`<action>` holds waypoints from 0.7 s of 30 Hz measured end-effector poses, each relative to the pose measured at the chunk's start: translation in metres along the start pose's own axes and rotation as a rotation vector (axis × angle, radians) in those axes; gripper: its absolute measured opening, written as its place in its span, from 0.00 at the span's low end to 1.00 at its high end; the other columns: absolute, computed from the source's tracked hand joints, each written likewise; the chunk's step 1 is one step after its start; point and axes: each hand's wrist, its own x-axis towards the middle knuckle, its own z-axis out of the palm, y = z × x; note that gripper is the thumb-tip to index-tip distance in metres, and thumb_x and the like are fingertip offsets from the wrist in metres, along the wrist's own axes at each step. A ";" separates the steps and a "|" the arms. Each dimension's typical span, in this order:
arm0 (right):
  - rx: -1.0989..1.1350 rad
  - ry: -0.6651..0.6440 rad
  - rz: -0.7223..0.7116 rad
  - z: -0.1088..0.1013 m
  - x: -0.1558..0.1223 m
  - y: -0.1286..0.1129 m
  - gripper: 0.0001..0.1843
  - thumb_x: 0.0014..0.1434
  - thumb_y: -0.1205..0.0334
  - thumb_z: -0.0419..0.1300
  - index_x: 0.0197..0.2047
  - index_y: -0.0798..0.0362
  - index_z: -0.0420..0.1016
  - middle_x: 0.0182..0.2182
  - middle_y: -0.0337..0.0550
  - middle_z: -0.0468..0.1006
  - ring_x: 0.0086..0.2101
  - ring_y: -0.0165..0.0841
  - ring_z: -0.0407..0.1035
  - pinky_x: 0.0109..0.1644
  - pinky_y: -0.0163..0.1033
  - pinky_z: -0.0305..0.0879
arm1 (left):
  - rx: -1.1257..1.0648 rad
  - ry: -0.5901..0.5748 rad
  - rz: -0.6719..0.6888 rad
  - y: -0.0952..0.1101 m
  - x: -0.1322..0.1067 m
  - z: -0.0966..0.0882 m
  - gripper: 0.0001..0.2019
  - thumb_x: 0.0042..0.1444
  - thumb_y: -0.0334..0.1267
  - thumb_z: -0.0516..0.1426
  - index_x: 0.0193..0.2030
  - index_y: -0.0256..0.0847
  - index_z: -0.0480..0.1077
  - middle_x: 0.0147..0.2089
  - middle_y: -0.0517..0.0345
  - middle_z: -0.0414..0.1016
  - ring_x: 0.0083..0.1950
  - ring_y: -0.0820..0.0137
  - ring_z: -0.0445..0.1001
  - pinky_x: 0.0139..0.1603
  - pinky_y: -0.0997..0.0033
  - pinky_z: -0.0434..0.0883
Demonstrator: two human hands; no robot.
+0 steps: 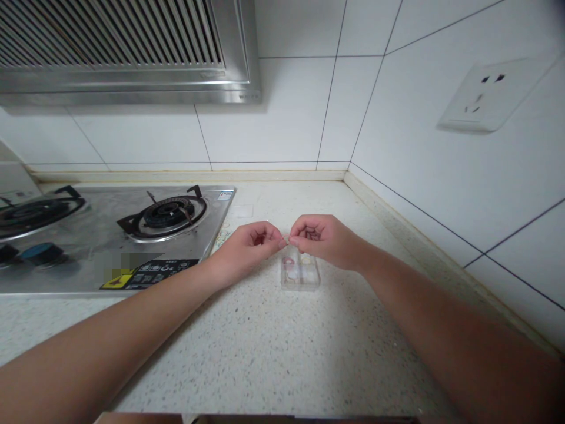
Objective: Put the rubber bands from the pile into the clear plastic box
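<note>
So the tabletop (265,347) was pale stone with dark speckles all over, tucked into a corner with white tiled walls (286,118) and thin dark grout lines. A steel hob (101,215) with black burners sat on the left, a black and yellow label (152,274) along its front edge, and a slatted metal range hood (241,47) hung above it. There was a wall socket (481,97) over on the right.

The main thing was a little see-through plastic box (301,287), split into compartments, right on the tabletop just under the hands. It had a pinkish bit (288,262) in a left compartment and something pale yellow over on the right, too blurry to make out. The left hand (253,246) and right hand (326,238) were both pinching, thumb against finger, tips nearly meeting above the box. Couldn't tell what they gripped, if anything, way too tiny.
</note>
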 end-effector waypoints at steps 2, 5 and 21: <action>0.000 -0.002 -0.001 0.000 0.000 0.000 0.11 0.59 0.55 0.62 0.35 0.56 0.74 0.24 0.37 0.69 0.26 0.27 0.60 0.27 0.34 0.55 | 0.003 0.009 0.007 0.000 0.000 0.000 0.12 0.56 0.45 0.61 0.34 0.36 0.69 0.22 0.65 0.61 0.22 0.79 0.55 0.24 0.76 0.53; -0.012 0.002 0.002 0.000 0.000 0.000 0.11 0.59 0.55 0.62 0.35 0.55 0.73 0.23 0.37 0.68 0.25 0.27 0.60 0.27 0.34 0.55 | 0.003 0.012 -0.002 0.001 0.000 0.000 0.12 0.56 0.45 0.60 0.34 0.37 0.69 0.22 0.66 0.61 0.22 0.79 0.55 0.25 0.76 0.54; 0.002 0.001 0.013 0.001 0.000 0.002 0.11 0.58 0.55 0.63 0.35 0.55 0.74 0.25 0.38 0.70 0.27 0.27 0.62 0.29 0.35 0.57 | 0.030 0.011 -0.001 0.002 -0.002 0.000 0.12 0.57 0.45 0.60 0.34 0.37 0.71 0.23 0.64 0.63 0.24 0.77 0.57 0.26 0.75 0.56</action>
